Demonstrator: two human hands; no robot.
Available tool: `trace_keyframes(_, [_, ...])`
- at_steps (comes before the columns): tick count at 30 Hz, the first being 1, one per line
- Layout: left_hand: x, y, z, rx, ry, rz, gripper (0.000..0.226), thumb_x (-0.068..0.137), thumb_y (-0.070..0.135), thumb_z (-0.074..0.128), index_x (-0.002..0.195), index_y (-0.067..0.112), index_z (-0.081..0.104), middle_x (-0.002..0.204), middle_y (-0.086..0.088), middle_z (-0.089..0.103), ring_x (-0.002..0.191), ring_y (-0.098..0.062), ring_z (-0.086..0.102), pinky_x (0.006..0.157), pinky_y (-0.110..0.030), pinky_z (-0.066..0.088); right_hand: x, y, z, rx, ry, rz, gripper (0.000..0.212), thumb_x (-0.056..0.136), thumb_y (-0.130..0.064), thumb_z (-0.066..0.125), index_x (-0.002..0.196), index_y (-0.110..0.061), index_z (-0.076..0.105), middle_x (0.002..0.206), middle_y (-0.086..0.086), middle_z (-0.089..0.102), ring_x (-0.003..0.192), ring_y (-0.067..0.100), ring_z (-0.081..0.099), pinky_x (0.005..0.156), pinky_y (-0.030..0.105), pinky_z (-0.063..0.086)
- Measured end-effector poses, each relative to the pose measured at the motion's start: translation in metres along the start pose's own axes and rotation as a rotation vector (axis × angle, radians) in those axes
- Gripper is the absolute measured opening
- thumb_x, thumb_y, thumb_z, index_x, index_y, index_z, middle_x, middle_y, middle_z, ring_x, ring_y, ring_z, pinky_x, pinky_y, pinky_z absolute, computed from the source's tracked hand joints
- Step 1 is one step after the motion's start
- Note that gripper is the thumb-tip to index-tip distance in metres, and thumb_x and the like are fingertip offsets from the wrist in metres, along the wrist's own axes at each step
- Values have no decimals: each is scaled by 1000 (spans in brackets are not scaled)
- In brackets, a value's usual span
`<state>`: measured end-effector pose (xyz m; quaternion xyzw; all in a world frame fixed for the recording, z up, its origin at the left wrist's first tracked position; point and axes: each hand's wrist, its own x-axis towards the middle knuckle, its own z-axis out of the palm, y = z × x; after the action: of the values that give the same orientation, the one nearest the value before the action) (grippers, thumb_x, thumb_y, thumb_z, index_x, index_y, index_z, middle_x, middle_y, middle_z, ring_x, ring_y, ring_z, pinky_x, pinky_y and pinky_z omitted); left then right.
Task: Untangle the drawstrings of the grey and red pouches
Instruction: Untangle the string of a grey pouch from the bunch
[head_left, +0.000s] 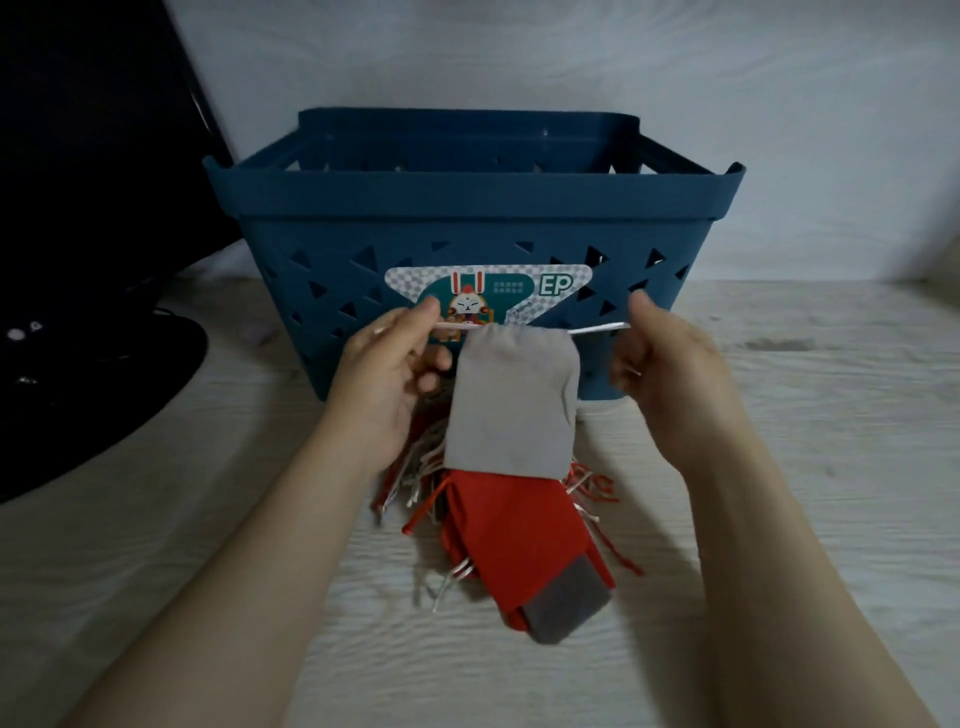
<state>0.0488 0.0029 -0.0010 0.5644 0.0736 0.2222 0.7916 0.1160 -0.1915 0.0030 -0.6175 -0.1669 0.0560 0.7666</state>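
My main worry sits at the left: my left hand (387, 374) pinches one end of the thin white drawstring (452, 326) between thumb and forefinger, and if I pull outward too hard the cord will cinch the mouth of the light grey fabric pouch (511, 402) tighter instead of freeing anything. The grip is only a fingertip pinch, so the slick cord could also slip out and drop the pouch back onto the heap.

Below the middle lies the second risk. The grey pouch hangs from the taut cord between my hands, its lower edge reaching the pile of red and white loose cords (415, 467) on the pale wood-grain worktop (182, 545). I cannot tell from here whether any of those strands remain looped through the pouch's own cord; lifting higher could drag the folded red fabric pouch (511, 530), which lies nearer to me with a dark grey pouch (566, 605) poking out beneath it, and tighten a knot.

To the right, my right hand (670, 374) grips the other end of the cord, fingers curled around it. Uneven pull from this side would slide the pouch leftward along the string.

Both hands are raised just in front of the dark blue plastic basket (311, 228) with triangular cut-outs, which the pouch could swing against.
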Motion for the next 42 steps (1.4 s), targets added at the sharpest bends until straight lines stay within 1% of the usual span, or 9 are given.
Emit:
trace_keyframes(5, [-3,5,-7,-689,-276,-305,36,70,21,67,44,14,42,76,3,70,41,0,53,28,-10,31,-5,-7,16,721,-116,170,40,80,-37,50,45,-18,50,77,1,72,87,16,69,72,26,56])
trace_keyframes(9, [-5,6,0,-732,-289,-290,41,85,29,51,47,16,42,51,7,45,38,-3,42,36,-13,36,-4,-5,17,1055,-52,122,43,89,-38,50,53,-17,45,48,-7,48,50,9,55,64,27,56])
trace_keyframes(11, [-8,7,7,-632,-199,-284,43,86,32,44,46,18,39,51,8,41,38,-3,36,38,-13,33,-3,-4,17,941,-16,123,46,93,-40,43,53,-18,44,48,-7,40,41,6,36,52,19,47])
trace_keyframes(14, [-14,5,16,-289,-103,-241,42,92,32,43,53,17,40,57,6,55,39,-5,39,37,-13,32,-9,-5,26,212,108,-75,40,97,-31,42,61,-16,49,49,-11,44,43,5,30,45,18,27])
trace_keyframes(22, [-25,13,26,297,-56,86,38,95,25,47,59,12,51,91,-12,51,35,-5,28,37,-14,22,-15,32,60,-797,-32,-620,18,81,-25,61,83,-15,76,71,-2,54,63,6,48,54,23,39])
trace_keyframes(26, [-30,10,28,251,-128,101,23,94,21,48,74,18,58,89,2,63,36,-4,29,37,-13,24,-18,28,61,-741,66,-536,15,87,-24,60,82,-18,73,64,-5,52,60,7,47,54,27,39])
trace_keyframes(33, [-28,-5,32,421,-257,93,21,86,5,60,95,23,53,91,7,64,51,4,53,49,-11,40,-21,1,52,53,-14,-189,23,97,-7,43,81,-11,58,48,-15,50,44,-3,44,46,9,35])
trace_keyframes(37, [-22,-9,30,531,-261,304,24,84,1,61,95,22,65,93,9,66,81,2,62,76,-16,47,-22,-2,54,47,-117,-353,19,94,-8,43,86,-10,60,59,-19,56,56,-4,48,56,9,38])
trace_keyframes(42, [-16,-10,24,859,-57,755,24,79,-5,58,94,7,72,92,14,54,75,9,53,72,-3,38,-26,-5,57,59,-178,-360,19,88,-5,46,83,-10,63,69,-16,64,65,-4,54,63,10,42])
